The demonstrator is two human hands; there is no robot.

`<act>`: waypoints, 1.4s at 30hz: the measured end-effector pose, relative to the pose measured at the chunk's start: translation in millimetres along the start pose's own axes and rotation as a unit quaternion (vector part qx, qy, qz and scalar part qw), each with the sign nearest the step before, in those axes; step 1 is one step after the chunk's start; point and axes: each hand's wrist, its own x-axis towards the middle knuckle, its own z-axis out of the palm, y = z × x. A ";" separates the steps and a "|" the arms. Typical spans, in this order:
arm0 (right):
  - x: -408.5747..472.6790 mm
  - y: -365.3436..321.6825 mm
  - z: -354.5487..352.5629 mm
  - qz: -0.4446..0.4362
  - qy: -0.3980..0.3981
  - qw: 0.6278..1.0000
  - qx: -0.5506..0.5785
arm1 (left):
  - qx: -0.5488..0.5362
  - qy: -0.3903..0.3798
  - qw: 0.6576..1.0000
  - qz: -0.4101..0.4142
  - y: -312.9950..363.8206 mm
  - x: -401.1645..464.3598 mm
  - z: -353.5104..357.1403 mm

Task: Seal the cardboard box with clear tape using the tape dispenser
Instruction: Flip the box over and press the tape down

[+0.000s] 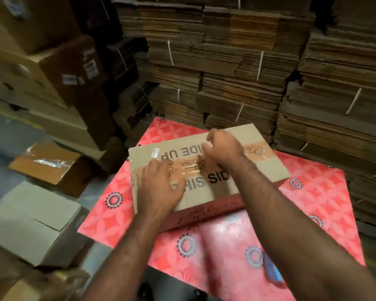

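The cardboard box [206, 168] is set on a red patterned tabletop [237, 246], with a tape strip [189, 170] laid along its centre seam. The strip should be rubbed flat from the middle outward so no bubbles remain. The left hand [159, 190] is spread flat, pressing the near end. The right hand [221, 148] is curled, fingertips apparently pinching tape; this cannot be confirmed. A blue object [272, 270], possibly the dispenser, lies near the right forearm.

Both bare forearms reach forward over the cardboard box [267, 168], the left hand [161, 190] lying flat on its near-left top with fingers spread, the right hand [223, 146] farther along its middle seam, fingers curled and pinching.
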 end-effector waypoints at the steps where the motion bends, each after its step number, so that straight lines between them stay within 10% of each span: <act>1: 16.1 -2.4 4.1 -0.015 -0.020 1.000 0.006 | 0.040 -0.034 0.998 0.037 -2.7 -16.3 -1.6; 8: 58.1 -15.5 22.5 -0.084 -0.134 0.975 -0.154 | 0.200 -0.049 0.967 0.148 -24.7 -35.2 6.6; 14: 67.9 -5.1 33.7 0.014 -0.100 0.990 -0.103 | 0.248 0.020 0.968 0.018 -40.1 -2.4 -11.0; 19: 63.7 8.0 35.4 0.031 -0.088 0.993 -0.068 | -0.058 -0.152 0.967 -0.195 -2.4 -25.6 8.4; 23: 57.8 8.7 29.6 0.041 -0.067 0.997 -0.024 | -0.190 -0.133 0.937 -0.261 12.0 -13.2 11.2; 30: 10.4 55.0 -6.5 0.153 0.006 0.985 0.084 | -0.172 -0.087 0.966 -0.174 26.1 62.3 -5.7; 42: -131.7 75.6 24.9 0.314 0.058 0.919 0.231 | -0.067 -0.260 0.962 0.049 32.1 76.7 32.8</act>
